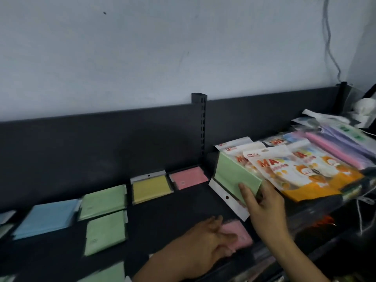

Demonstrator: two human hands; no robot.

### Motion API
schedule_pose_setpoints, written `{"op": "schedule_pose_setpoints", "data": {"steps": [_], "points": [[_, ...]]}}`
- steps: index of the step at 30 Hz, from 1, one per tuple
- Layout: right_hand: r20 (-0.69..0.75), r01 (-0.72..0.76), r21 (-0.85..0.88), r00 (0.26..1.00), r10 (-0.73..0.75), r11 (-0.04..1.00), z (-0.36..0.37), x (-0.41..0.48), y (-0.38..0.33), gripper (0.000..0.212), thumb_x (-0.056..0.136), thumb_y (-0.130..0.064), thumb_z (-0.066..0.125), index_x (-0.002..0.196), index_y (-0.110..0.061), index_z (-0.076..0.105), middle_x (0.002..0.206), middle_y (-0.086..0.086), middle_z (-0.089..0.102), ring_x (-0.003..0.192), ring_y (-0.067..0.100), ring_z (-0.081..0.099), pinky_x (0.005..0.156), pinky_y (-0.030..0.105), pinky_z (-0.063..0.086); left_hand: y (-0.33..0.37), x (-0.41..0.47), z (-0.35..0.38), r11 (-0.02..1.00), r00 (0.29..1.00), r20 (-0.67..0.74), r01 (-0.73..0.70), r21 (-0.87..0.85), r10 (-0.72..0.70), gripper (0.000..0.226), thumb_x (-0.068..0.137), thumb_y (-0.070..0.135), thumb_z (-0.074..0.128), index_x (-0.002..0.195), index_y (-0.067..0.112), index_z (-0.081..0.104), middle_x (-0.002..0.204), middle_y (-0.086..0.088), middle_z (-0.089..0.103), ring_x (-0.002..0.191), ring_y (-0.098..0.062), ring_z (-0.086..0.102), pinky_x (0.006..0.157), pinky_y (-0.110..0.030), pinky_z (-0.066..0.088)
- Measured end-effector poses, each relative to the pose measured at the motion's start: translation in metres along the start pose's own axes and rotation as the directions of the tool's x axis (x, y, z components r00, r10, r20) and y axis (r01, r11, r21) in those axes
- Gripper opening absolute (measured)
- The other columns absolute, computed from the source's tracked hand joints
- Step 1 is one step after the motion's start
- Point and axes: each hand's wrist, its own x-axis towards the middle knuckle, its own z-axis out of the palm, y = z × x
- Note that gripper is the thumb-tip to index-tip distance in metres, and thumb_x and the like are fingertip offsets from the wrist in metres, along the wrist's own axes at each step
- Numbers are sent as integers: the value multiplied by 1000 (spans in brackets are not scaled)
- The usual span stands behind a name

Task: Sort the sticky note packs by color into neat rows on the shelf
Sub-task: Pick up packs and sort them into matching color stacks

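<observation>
1. The right hand (264, 202) pinches the green pack (234, 174) right of centre, thumb on its face. The pack is held tilted, just beside the printed packets (305, 169).
2. The left hand (203, 241), fingers nearly straight, rests flat on a pink pack (242, 231) at lower centre.
3. Best next move, I judge: carry the green pack to the green row (101, 200) at centre left and lay it flat on the shelf (173, 210) — edges square, no overlap.

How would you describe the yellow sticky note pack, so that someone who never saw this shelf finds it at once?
Find the dark slotted post standing at the back of the shelf. Just left of its foot lies a pink pack, and the yellow pack lies beside that, further left. It is the only yellow one; a green pack lies on its left.
</observation>
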Motion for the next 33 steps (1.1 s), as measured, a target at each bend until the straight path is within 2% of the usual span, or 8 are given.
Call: {"op": "schedule_pose_setpoints", "data": {"steps": [2,6,9,12,15,19,24,33], "points": [[51,17,4,999,-17,1000,3,5,2,21,85,-17,63,71,-5,53,69,9,59,65,25,59,53,35,45,1,-7,-6,999,997,-63,49,4,-49,40,97,39,40,137,33,42,157,-3,9,144,-13,6,114,-18,3],[193,147,97,968,-164,984,5,14,-5,20,86,-7,63,91,-26,60,82,-14,58,78,-3,58,59,7,42,3,-33,-31,972,925,-299,210,-108,-234,30,91,39,52,118,30,63,132,8,55,121,-1,46,103,-19,36],[357,304,95,878,-317,948,10,13,-7,27,87,-6,54,103,-23,69,97,-13,61,89,-1,55,75,1,39,9,-58,-49,890,746,-487,405,-212,-455,35,86,45,57,114,27,65,113,12,67,100,1,59,89,-18,45],[426,515,98,752,-504,852,20,6,-19,37,78,-12,43,101,-14,72,99,2,66,93,9,53,82,9,39,10,-87,-54,829,558,-665,531,-174,-497,53,76,44,70,125,28,57,122,14,58,110,-4,54,93,-17,42],[423,613,177,659,-621,770,31,-5,-34,38,77,-13,43,98,-14,74,96,4,69,92,12,54,79,21,48,12,-110,-50,830,615,-701,555,57,-362,65,63,38,81,122,30,57,123,11,56,111,-9,52,89,-26,47],[427,621,277,604,-673,733,40,-21,-47,37,78,-17,44,100,-18,73,97,-1,68,92,10,57,75,23,52,26,-127,-41,796,705,-676,527,297,-215,33,58,27,84,89,28,72,92,12,68,81,-8,63,66,-19,50],[469,642,310,538,-701,701,48,-34,-62,35,74,-22,50,101,-20,72,95,-6,68,87,6,57,75,21,51,25,-149,-39,763,673,-716,558,326,-186,21,80,29,53,88,26,72,84,12,68,74,-10,60,60,-25,50],[574,845,151,347,-742,512,84,-52,-120,22,81,-26,52,88,-26,73,74,-11,64,65,7,58,53,21,50,-14,-193,-37,753,667,-704,587,296,-243,27,83,30,48,92,23,73,82,8,67,70,-14,59,56,-28,50]]}}
